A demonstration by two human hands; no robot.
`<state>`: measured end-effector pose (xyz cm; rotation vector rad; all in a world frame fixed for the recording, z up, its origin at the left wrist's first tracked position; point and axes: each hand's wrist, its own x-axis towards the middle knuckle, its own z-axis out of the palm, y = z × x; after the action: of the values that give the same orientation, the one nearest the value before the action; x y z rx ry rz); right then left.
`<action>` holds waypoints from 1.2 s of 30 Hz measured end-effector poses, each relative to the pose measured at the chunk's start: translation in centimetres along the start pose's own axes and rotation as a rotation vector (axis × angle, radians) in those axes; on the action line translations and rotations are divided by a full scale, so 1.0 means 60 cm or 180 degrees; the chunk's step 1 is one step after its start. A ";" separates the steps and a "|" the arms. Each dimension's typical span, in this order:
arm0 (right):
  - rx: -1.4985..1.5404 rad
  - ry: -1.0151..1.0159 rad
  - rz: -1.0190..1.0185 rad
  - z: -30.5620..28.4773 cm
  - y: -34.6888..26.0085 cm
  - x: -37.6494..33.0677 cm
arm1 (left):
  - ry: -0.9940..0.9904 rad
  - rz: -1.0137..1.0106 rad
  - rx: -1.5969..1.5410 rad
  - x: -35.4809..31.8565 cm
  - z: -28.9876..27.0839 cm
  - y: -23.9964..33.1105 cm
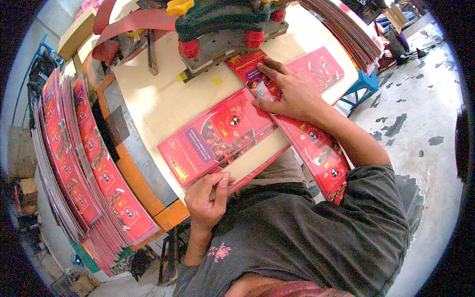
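My right hand [292, 91] rests with its fingers spread on a long red printed cardboard strip [316, 148], which slants from the machine down toward my right upper arm. A second red printed strip [222, 133] lies across it on the pale work table [148, 109], its right part passing by my right hand. Near that strip's lower left corner, my left hand [209, 195] is closed, thumb and finger pinched together. What is between those fingertips, if anything, is too small to tell. A narrow red edge [260, 169] runs along the table front beside it.
A dark green machine [222, 24] with red knobs stands on a metal base at the table's far side. Stacks of red printed strips [106, 163] lean at the left. More stacked cardboard [346, 34] lies at the far right. A blue stool [361, 89] stands beyond the table's right edge.
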<state>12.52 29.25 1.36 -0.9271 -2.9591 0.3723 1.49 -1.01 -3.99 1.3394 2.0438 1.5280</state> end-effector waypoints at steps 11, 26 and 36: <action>-0.0064 0.0084 -0.0027 0.005 0.004 0.000 | 0.0014 0.0046 0.0020 0.002 0.001 -0.002; -0.0041 0.0108 0.0004 0.013 0.010 0.000 | 0.0021 -0.0004 0.0063 0.000 -0.001 0.005; -0.0067 0.0116 -0.0038 0.006 0.006 0.000 | 0.0009 0.0030 -0.0065 -0.001 -0.001 -0.002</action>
<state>12.68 29.47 0.90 -0.9077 -2.9398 0.3212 1.44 -1.08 -4.07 1.3419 2.0211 1.5513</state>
